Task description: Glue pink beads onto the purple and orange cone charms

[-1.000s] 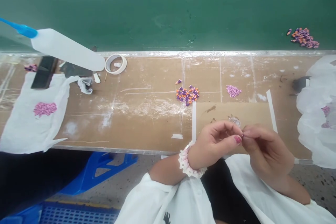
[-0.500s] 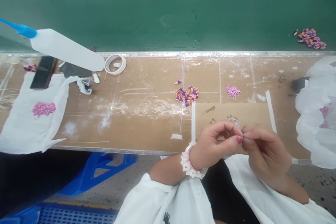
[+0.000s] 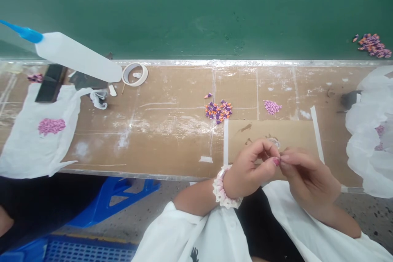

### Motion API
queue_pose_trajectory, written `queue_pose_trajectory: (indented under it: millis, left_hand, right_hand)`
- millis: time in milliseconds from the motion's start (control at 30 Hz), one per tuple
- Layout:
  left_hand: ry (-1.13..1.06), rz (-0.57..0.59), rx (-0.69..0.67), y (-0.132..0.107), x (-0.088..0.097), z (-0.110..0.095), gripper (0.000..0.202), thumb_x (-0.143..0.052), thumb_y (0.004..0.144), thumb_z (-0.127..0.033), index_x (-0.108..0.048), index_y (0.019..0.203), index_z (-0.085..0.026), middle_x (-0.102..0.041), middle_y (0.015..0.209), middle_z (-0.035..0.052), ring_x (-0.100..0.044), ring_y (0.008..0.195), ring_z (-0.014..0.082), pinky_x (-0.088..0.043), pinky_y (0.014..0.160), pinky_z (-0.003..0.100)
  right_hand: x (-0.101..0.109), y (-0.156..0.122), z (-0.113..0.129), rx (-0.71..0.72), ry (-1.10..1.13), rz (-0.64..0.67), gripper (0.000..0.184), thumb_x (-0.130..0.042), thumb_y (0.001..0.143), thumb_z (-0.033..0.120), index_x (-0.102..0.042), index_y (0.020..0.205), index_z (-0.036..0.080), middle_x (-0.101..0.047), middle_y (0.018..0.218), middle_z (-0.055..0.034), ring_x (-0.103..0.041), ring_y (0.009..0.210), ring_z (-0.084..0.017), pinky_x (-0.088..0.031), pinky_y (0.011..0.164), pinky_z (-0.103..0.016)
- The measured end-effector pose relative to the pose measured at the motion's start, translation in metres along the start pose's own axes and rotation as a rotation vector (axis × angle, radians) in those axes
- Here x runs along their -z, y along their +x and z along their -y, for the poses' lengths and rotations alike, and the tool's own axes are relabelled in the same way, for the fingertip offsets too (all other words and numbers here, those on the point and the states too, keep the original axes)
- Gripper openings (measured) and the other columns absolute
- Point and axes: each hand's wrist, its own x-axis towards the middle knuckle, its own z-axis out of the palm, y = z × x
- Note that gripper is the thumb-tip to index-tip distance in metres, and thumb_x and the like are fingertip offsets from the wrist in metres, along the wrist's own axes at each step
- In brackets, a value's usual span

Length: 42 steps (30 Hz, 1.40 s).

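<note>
My left hand point(image 3: 250, 168), with a frilly pink and white scrunchie point(image 3: 226, 188) at its wrist, is closed in a pinch. Its thumb tip shows a pinkish-red patch. Fingertip to fingertip with it, my right hand point(image 3: 311, 178) pinches too. Something tiny and dark shows between the fingertips, too small to name. Both hands are over a taped-down brown sheet point(image 3: 291, 131), and a clear whitish blob point(image 3: 273, 142) on it is partly hidden behind them. Beyond the sheet lie a heap of small purple and orange pieces point(image 3: 218, 111) and a heap of tiny pink beads point(image 3: 272, 107).
Behind the table runs a green belt point(image 3: 184, 12) carrying more purple and orange pieces point(image 3: 373, 46). At left are a white bottle with blue nozzle point(image 3: 80, 57), a tape roll point(image 3: 135, 74) and a white bag point(image 3: 39, 151) with pink beads. Another white bag point(image 3: 365, 147) lies right.
On the green belt, the purple and orange pieces have shifted right. My joined fingertips have moved slightly left. At the lower left edge, part of another person's limb has come into view.
</note>
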Motion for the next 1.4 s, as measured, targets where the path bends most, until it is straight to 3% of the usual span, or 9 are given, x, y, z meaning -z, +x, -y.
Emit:
queue_pose_trajectory:
  millis: [233,433,600,800,900,1000,1133,1233,1400]
  left_hand:
    - [-0.228,0.025,0.040,0.002,-0.006,0.004,0.019,-0.057,0.087,-0.032,-0.050,0.080,-0.016,-0.045,0.078,-0.0001,-0.042,0.063,0.0061,-0.037,0.062,0.021]
    - [-0.206,0.035,0.035,0.001,-0.005,0.003,0.019,-0.057,0.088,-0.032,-0.050,0.080,-0.016,-0.046,0.076,-0.0009,-0.041,0.061,0.0056,-0.037,0.062,0.020]
    - [-0.151,0.022,0.088,0.002,-0.003,-0.002,0.025,-0.060,0.085,-0.038,-0.053,0.080,-0.015,-0.046,0.066,-0.0023,-0.041,0.060,0.0066,-0.039,0.064,0.021]
    - [-0.111,0.005,0.100,0.002,0.001,-0.003,0.021,-0.061,0.085,-0.034,-0.055,0.079,-0.015,-0.053,0.070,0.0004,-0.051,0.067,0.0095,-0.045,0.070,0.024]
    - [0.137,-0.015,-0.073,0.001,0.004,-0.001,0.013,-0.060,0.085,-0.028,-0.061,0.081,-0.016,-0.058,0.074,0.0015,-0.055,0.069,0.0097,-0.047,0.068,0.023]
    - [0.573,-0.112,-0.510,0.002,0.007,0.002,0.003,-0.062,0.083,-0.019,-0.064,0.083,-0.017,-0.059,0.072,0.0012,-0.056,0.069,0.0098,-0.049,0.066,0.022]
    - [1.050,-0.220,-1.054,0.006,0.010,0.001,0.004,-0.061,0.083,-0.015,-0.063,0.085,-0.014,-0.060,0.066,0.0018,-0.055,0.068,0.0121,-0.050,0.063,0.024]
    - [1.245,-0.220,-1.154,0.008,0.011,-0.003,0.005,-0.060,0.082,-0.014,-0.064,0.085,-0.013,-0.060,0.062,0.0012,-0.054,0.065,0.0135,-0.047,0.055,0.025]
    - [1.306,-0.205,-1.187,0.009,0.014,-0.001,0.002,-0.060,0.081,-0.014,-0.061,0.081,-0.015,-0.058,0.062,0.0005,-0.055,0.063,0.0134,-0.044,0.053,0.026]
  right_hand:
    - [-0.003,0.004,0.002,0.064,0.045,0.026,0.044,-0.054,0.081,-0.005,-0.056,0.113,0.024,-0.064,0.079,0.0008,-0.062,0.065,-0.011,-0.053,0.057,-0.024]
    - [-0.006,-0.005,0.000,0.015,-0.070,-0.077,0.043,-0.059,0.082,0.001,-0.057,0.117,0.027,-0.069,0.087,-0.0013,-0.064,0.067,-0.013,-0.054,0.058,-0.024]
    - [-0.006,-0.005,0.000,0.022,-0.175,-0.058,0.039,-0.058,0.083,0.001,-0.060,0.111,0.027,-0.070,0.089,-0.0009,-0.066,0.070,-0.013,-0.054,0.060,-0.023]
    - [-0.003,0.000,-0.001,-0.021,-0.045,-0.053,0.033,-0.059,0.082,0.001,-0.061,0.103,0.026,-0.068,0.078,0.0009,-0.062,0.062,-0.011,-0.050,0.054,-0.022]
    - [-0.001,0.002,0.002,-0.260,0.180,-0.071,0.017,-0.061,0.084,0.010,-0.063,0.091,0.025,-0.064,0.073,0.0009,-0.055,0.054,-0.010,-0.044,0.045,-0.021]
    - [0.000,0.006,0.008,-0.569,0.514,-0.030,0.003,-0.064,0.085,0.023,-0.062,0.083,0.024,-0.056,0.062,0.0022,-0.046,0.046,-0.008,-0.036,0.039,-0.019]
    - [0.001,0.012,0.013,-0.800,0.741,0.001,0.012,-0.067,0.083,0.030,-0.061,0.077,0.021,-0.044,0.049,0.0057,-0.031,0.040,-0.005,-0.025,0.038,-0.016]
    - [0.002,0.014,0.014,-0.861,0.774,0.015,0.015,-0.068,0.083,0.032,-0.060,0.077,0.021,-0.043,0.046,0.0059,-0.030,0.040,-0.004,-0.023,0.038,-0.016]
    - [0.004,0.012,0.015,-0.843,0.650,0.048,0.013,-0.066,0.085,0.030,-0.061,0.077,0.020,-0.049,0.047,0.0041,-0.037,0.042,-0.005,-0.029,0.039,-0.016]
